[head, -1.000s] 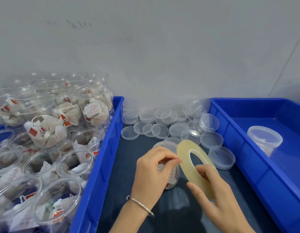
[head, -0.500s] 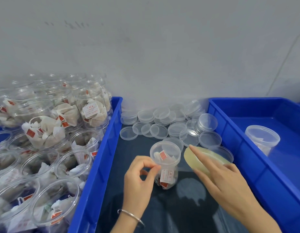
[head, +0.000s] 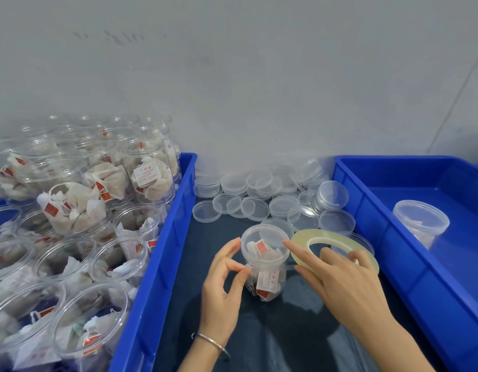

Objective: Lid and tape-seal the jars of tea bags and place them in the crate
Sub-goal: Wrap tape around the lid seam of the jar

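Jar (head: 264,260) with its lid on stands straight up on the tabletop (head: 205,248), right between both hands. Right hand (head: 342,280) holds the tape roll (head: 337,248), one finger touching the lid rim. Left hand (head: 223,280) pinches beside it.

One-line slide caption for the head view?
Left hand steadies lidded jar; right hand brings tape roll alongside.
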Demonstrator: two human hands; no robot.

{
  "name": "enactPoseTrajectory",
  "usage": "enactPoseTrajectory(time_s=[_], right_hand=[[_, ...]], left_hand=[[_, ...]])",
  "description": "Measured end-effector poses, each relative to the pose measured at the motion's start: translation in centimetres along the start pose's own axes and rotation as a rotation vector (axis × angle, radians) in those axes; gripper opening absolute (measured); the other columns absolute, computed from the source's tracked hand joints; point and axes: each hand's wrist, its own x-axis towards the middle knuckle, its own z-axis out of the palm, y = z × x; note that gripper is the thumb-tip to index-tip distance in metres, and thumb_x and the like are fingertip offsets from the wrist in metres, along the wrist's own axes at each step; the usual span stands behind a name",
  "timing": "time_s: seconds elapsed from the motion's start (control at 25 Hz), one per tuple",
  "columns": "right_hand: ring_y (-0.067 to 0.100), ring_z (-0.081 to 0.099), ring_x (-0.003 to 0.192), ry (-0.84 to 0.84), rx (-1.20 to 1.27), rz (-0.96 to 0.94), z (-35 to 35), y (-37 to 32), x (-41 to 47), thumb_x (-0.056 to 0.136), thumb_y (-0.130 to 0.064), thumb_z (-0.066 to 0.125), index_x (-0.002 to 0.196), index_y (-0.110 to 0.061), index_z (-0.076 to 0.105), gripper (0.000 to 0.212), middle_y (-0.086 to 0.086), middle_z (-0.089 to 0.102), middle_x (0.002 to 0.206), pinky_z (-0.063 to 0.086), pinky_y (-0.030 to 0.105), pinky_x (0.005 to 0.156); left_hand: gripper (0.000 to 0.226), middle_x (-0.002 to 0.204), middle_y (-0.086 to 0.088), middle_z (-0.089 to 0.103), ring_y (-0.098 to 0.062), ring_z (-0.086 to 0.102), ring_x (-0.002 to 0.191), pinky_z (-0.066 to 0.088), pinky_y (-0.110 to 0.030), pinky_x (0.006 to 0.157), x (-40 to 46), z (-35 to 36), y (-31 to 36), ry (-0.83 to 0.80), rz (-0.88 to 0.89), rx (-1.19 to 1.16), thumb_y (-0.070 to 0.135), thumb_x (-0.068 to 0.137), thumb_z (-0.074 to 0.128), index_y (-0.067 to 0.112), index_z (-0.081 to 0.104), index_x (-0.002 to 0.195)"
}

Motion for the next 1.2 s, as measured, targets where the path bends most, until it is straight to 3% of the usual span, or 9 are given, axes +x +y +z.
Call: enactPoseTrajectory(time_s=[0.32,0.4,0.56,0.8,1.0,1.2], right_hand=[[0.016,0.023,0.049,-0.056,-0.006,0.002,0.3,-0.2,0.5,0.092,-0.044,0.031,0.128,-0.036,0.059,0.047,-0.006,0.037,0.054,0.042,0.032,0.054],[0.016,0.023,0.049,-0.049,-0.007,0.006,0.4,-0.2,0.6,0.092,-0.044,0.031,0.127,-0.036,0.059,0.047,-0.008,0.033,0.056,0.042,0.032,0.054],[0.015,0.022,0.048,-0.024,-0.002,0.021,0.6,-0.3,0.8,0.091,-0.043,0.033,0.121,-0.036,0.064,0.044,-0.006,0.043,0.052,0.041,0.032,0.055],[0.021,0.041,0.037,-0.007,0.019,0.051,1.3,-0.8,1.2,0.089,-0.041,0.038,0.112,-0.035,0.07,0.04,-0.006,0.046,0.049,0.044,0.035,0.057],[0.021,0.041,0.036,0.003,0.015,0.093,1.6,-1.3,1.4,0.087,-0.038,0.039,0.108,-0.034,0.071,0.039,-0.006,0.046,0.047,0.044,0.035,0.057],[0.02,0.044,0.036,-0.022,0.025,0.129,1.6,-1.5,1.4,0.086,-0.037,0.038,0.108,-0.033,0.071,0.039,-0.004,0.049,0.047,0.044,0.037,0.057]], left_hand=[[0.02,0.123,0.016,0.06,-0.008,0.053,0.122,0.043,-0.023,0.099,0.8,-0.2,-0.6,-0.023,0.042,-0.035,-0.007,0.085,0.061,0.007,0.056,0.072],[0.02,0.123,0.015,0.061,-0.008,0.054,0.122,0.043,-0.023,0.099,0.9,-0.2,-0.9,-0.022,0.054,-0.031,-0.007,0.085,0.061,0.006,0.056,0.072],[0.018,0.123,0.011,0.06,-0.007,0.051,0.124,0.04,-0.021,0.1,1.5,-0.1,-1.4,-0.025,0.042,-0.037,-0.009,0.085,0.06,0.005,0.057,0.074],[0.02,0.123,0.002,0.057,-0.01,0.054,0.123,0.044,-0.023,0.098,2.5,-0.3,-1.6,-0.082,0.046,-0.088,-0.013,0.084,0.059,0.003,0.056,0.072],[0.019,0.132,0.001,0.053,-0.001,0.05,0.124,0.045,-0.016,0.093,3.0,-0.5,-1.3,-0.154,0.001,-0.116,-0.011,0.084,0.06,0.004,0.057,0.074],[0.021,0.124,-0.007,0.06,-0.008,0.056,0.119,0.049,-0.022,0.091,3.8,-0.9,-1.2,-0.159,0.01,-0.112,-0.015,0.076,0.067,0.004,0.058,0.076]])
